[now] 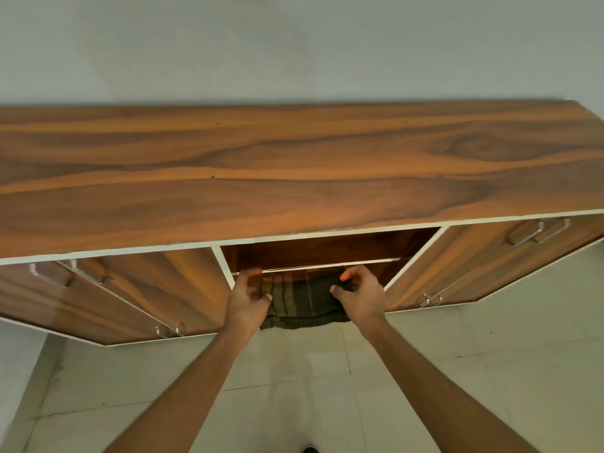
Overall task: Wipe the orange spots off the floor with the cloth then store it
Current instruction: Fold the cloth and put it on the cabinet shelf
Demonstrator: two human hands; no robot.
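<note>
Starting on the left, two shut doors (pixel 114 289) sit under the top of the wooden cabinet (pixel 294 165). Next comes the left hand (pixel 246 295). Its fingers are curled and its thumb presses on the left end of the cloth (pixel 304 300), though the fingers look a bit blurry. The cloth is dark green and folded. It sits at the mouth of the open middle space, just under a thin shelf (pixel 320 265). Its front edge hangs out over the floor (pixel 294 380). Then the right hand (pixel 358 295) pinches the right end of the cloth with its thumb and curled fingers. More shut doors are on the right side. No orange spots show on the floor here, so the wiping looks done. What is left looks small: push the cloth all the way in and let go.
</note>
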